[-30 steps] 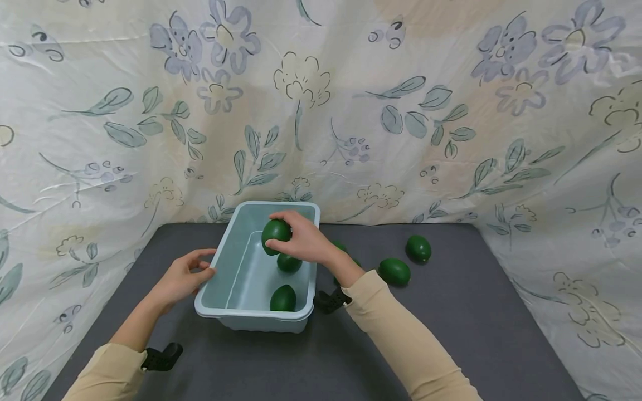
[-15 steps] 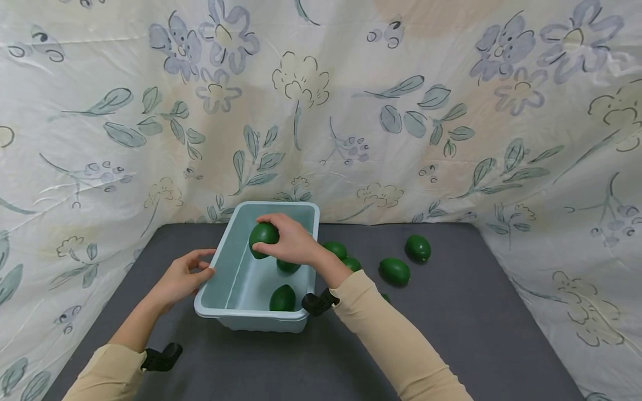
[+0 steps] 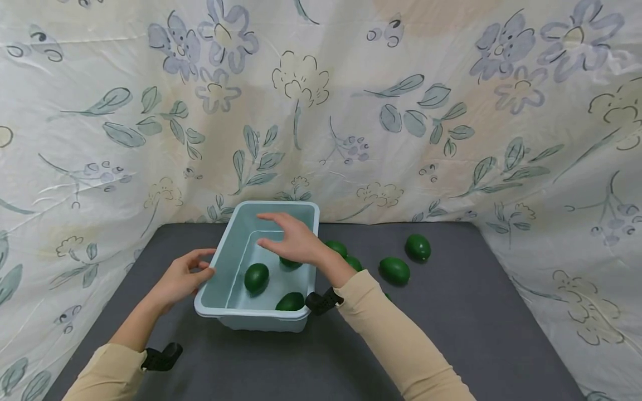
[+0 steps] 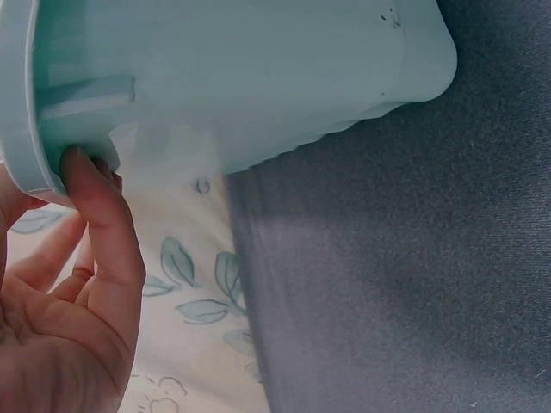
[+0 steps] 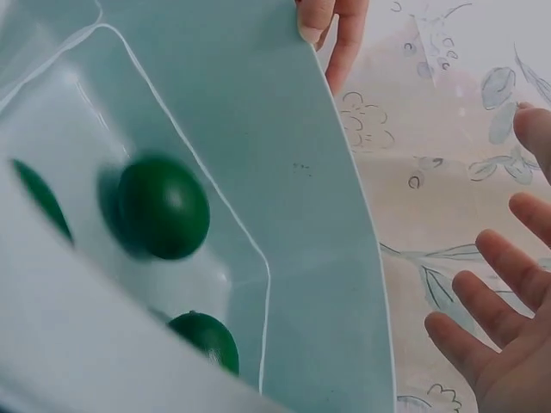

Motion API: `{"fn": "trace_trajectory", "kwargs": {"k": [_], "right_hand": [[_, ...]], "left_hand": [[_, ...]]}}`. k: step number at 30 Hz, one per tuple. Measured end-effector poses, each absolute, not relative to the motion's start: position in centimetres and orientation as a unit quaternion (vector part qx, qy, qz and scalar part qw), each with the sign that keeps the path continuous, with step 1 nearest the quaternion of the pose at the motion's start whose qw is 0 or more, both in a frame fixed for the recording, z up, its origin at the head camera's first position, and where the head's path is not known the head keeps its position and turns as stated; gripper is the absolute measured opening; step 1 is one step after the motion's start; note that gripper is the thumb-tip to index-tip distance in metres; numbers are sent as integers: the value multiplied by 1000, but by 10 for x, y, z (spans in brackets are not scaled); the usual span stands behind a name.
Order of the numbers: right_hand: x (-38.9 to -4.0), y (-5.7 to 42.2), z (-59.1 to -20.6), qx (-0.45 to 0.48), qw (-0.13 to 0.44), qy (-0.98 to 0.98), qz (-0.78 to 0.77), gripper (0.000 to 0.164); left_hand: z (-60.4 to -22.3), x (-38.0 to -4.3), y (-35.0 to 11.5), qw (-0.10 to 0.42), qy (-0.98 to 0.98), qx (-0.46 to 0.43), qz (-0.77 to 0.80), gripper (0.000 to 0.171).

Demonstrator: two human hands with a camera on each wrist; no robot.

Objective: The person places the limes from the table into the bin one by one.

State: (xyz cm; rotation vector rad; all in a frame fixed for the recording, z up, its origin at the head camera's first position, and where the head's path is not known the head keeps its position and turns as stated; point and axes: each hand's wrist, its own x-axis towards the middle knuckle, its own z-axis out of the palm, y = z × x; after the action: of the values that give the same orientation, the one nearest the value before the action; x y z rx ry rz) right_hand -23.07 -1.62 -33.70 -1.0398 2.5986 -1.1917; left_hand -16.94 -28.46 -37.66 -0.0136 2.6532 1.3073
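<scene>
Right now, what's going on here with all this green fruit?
A person's left hand holds the side of a tub. The right hand is over the tub, fingers apart, holding nothing. Three green fruits lie inside it, and more fruits lie on the table to its right.

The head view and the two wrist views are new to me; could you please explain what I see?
This is no machine but a person, working bare-handed. The head view is taken from the person's head, looking forward and down; each wrist view, from that wrist. On the grey table stands a pale blue-green bin with three green fruits inside; more green fruits lie to its right, some partly hidden. The left hand grips the bin by its rim. The right hand is open over the bin and holds nothing.
</scene>
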Motion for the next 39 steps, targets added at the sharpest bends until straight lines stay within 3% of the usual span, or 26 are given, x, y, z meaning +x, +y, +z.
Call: {"fn": "trace_trajectory", "kwargs": {"k": [22, 39], "right_hand": [[-213, 39, -336, -391, -37, 822, -413, 49], [-199, 92, -363, -338, -34, 841, -421, 50]], "left_hand": [[-377, -169, -283, 90, 896, -11, 434, 55], [-377, -167, -285, 89, 891, 3, 445, 54]]}}
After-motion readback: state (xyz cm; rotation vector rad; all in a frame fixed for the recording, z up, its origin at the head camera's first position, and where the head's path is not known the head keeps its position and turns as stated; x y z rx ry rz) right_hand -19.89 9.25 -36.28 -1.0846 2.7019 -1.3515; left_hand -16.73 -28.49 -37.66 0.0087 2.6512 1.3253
